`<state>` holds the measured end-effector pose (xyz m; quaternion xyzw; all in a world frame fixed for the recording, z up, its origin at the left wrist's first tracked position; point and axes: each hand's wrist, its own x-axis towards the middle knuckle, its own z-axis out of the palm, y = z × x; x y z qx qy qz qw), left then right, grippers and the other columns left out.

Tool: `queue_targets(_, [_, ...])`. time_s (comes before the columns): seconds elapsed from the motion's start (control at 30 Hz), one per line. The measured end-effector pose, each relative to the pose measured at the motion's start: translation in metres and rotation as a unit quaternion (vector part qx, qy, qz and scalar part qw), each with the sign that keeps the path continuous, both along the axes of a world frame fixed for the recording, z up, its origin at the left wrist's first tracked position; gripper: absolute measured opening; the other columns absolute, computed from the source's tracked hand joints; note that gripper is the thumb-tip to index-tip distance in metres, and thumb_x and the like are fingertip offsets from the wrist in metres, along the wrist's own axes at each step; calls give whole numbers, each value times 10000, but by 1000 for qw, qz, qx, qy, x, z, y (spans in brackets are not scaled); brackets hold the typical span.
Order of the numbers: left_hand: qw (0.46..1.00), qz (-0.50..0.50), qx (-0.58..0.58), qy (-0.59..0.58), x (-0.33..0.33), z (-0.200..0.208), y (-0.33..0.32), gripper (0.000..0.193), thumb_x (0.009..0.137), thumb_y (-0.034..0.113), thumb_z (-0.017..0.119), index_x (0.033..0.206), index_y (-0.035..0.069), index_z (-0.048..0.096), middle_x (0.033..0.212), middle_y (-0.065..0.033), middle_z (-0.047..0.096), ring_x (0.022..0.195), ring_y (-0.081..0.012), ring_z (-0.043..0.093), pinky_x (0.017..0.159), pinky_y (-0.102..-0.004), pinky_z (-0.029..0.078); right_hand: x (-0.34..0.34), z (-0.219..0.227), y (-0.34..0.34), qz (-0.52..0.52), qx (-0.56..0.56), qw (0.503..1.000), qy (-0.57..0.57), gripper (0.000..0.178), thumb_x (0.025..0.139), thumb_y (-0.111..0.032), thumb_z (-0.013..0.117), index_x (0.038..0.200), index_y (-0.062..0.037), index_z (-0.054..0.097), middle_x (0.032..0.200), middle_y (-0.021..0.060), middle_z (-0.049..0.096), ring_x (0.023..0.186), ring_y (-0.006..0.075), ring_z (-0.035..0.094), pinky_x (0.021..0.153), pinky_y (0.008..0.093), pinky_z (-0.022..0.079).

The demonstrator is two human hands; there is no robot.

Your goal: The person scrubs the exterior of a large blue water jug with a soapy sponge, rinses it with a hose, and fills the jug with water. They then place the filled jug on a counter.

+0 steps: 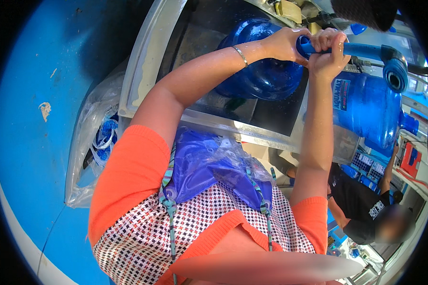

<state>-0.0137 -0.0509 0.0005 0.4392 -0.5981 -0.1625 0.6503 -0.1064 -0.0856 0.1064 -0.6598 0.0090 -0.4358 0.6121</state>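
A large blue water jug (273, 78) lies in a metal-rimmed basin (150, 52), wet and shiny. My left hand (287, 45) reaches over it, with thumb and fingers curled about a round blue opening (302, 46). Whether that opening is the pipe's end or another part, I cannot tell. My right hand (329, 53) is closed in a fist around a blue pipe (364, 49), right beside the left one. The pipe runs right to a dark elbow fitting (395, 71). Below my right hand's pipe, a second blue jug (368, 104) lies on its side, its neck pointing right.
A clear plastic bag (83, 147) with blue items stands left of the basin, against a blue surface (38, 114). My blue apron (199, 166) touches the near rim. At the right, a person in a black shirt (354, 194) works near a red box (410, 159). Yellow blocks (290, 10) lie at the back.
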Motion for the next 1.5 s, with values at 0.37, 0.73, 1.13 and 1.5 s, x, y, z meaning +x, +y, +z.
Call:
queue_targets(0.37, [984,-134,116,-21,19,-4,-2,577,609,355,848,1041,23,656,984,-143,690,906,-272,647,850,-344,494,8,18,-6,161,4,965,208,542,966,-505,474,604,-129,329,561,-10,292,516,124,275,556,288,267])
queue_targets(0.73, [965,-223,138,6,29,-2,1,414,707,206,823,1046,29,664,977,-76,709,926,-173,651,934,-327,481,25,10,-7,172,38,976,126,474,965,-432,516,639,-120,373,564,-8,315,509,122,289,540,280,265])
queue_targets(1.13, [947,-303,102,22,23,0,0,538,620,315,835,1020,0,663,954,-102,705,890,-212,634,830,-304,468,13,3,-10,297,103,938,148,462,952,-407,520,625,-127,353,523,-12,297,462,109,254,524,279,242])
queue_targets(1.5, [974,-159,161,-12,4,-3,8,696,581,428,824,1072,-25,632,991,-209,675,904,-336,646,823,-367,495,10,-1,-7,208,145,962,102,410,941,-332,568,655,-131,354,558,-16,272,489,116,243,494,284,232])
